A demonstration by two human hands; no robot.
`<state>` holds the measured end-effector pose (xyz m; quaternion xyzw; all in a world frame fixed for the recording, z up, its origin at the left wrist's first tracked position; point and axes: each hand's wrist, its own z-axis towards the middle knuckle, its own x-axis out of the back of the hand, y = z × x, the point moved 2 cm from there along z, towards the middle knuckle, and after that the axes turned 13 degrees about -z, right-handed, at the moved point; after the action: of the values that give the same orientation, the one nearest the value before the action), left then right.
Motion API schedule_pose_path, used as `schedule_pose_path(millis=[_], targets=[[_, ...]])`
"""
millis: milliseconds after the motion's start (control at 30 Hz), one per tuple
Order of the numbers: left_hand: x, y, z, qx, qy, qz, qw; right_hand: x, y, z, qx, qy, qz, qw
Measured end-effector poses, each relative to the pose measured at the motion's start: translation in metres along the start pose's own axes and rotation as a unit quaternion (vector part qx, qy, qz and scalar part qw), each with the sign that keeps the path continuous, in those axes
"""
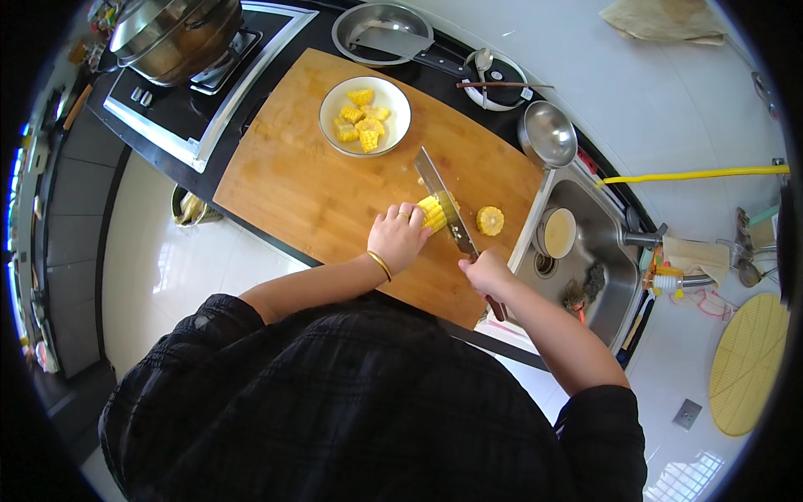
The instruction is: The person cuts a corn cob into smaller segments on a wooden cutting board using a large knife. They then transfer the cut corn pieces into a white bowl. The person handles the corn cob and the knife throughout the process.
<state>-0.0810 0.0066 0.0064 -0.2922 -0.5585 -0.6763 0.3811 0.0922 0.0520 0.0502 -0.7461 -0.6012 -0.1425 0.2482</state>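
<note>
My left hand (pixel 398 238) is closed over a piece of corn cob (pixel 434 213), pressing it to the wooden cutting board (pixel 276 176). In my right hand (pixel 488 274) is the wooden handle of a cleaver (pixel 444 199). Its wide blade stands across the corn, close to the fingers of my left hand; how deep the edge sits I cannot tell. A cut corn round (pixel 490 221) lies to the right of the blade. Farther back on the board, a white bowl (pixel 331 142) holds several yellow corn chunks (pixel 369 125).
To the right is a steel sink (pixel 615 284) with a small bowl (pixel 559 233) in it. A metal bowl (pixel 548 134) stands at its far corner. Behind the board, a second knife (pixel 401 43) rests across a steel basin (pixel 355 21). A large pot (pixel 176 38) sits on the stove at left.
</note>
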Motion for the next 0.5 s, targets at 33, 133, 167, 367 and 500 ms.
schedule_pose_path(millis=[33, 133, 167, 367, 500], targets=[[0.0, -0.001, 0.001, 0.014, -0.014, -0.009, 1.0, -0.002, 0.004, 0.006, 0.008, -0.002, 0.007, 1.0], [0.004, -0.002, 0.008, 0.042, -0.031, -0.032, 0.998, 0.0, 0.007, 0.02, 0.039, 0.009, -0.014, 0.999], [0.001, -0.006, 0.008, 0.046, -0.022, -0.038, 0.998, -0.002, 0.007, 0.019, 0.041, 0.013, -0.006, 0.999], [-0.007, -0.015, 0.005, 0.11, -0.05, -0.138, 0.983, 0.017, -0.013, -0.02, 0.024, -0.042, 0.061, 0.997], [-0.006, 0.011, -0.013, 0.003, 0.016, 0.01, 1.0, 0.017, -0.005, -0.029, -0.015, -0.082, 0.052, 0.995]])
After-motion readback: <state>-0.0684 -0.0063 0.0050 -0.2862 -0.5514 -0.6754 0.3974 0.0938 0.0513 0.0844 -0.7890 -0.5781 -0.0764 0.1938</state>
